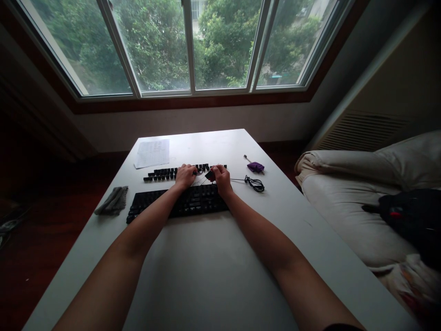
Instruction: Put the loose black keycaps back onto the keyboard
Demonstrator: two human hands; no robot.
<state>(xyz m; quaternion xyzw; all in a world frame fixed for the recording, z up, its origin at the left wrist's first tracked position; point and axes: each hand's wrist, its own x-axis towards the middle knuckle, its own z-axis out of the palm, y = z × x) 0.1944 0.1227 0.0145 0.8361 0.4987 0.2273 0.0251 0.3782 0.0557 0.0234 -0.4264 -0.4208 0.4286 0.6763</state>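
Observation:
A black keyboard (193, 200) lies across the white table, with rows of loose black keycaps (161, 174) behind it. Just past the keyboard's back edge, my right hand (221, 177) is closed in a pinch on a small dark tool with thin wires (208, 175), which looks like a wire keycap puller. My left hand (186, 176) is beside it to the left, over the keycap rows. Its fingers are curled together around something small and dark, too small to name. My left forearm covers part of the keyboard.
A coiled black cable (255, 184) lies to the right, near a purple cloth-like item (256, 167) and a thin brush-like stick (246, 158). A grey cloth (113, 201) is at the left edge, and a paper sheet (152, 153) at the back left. A sofa (344, 202) stands right of the table.

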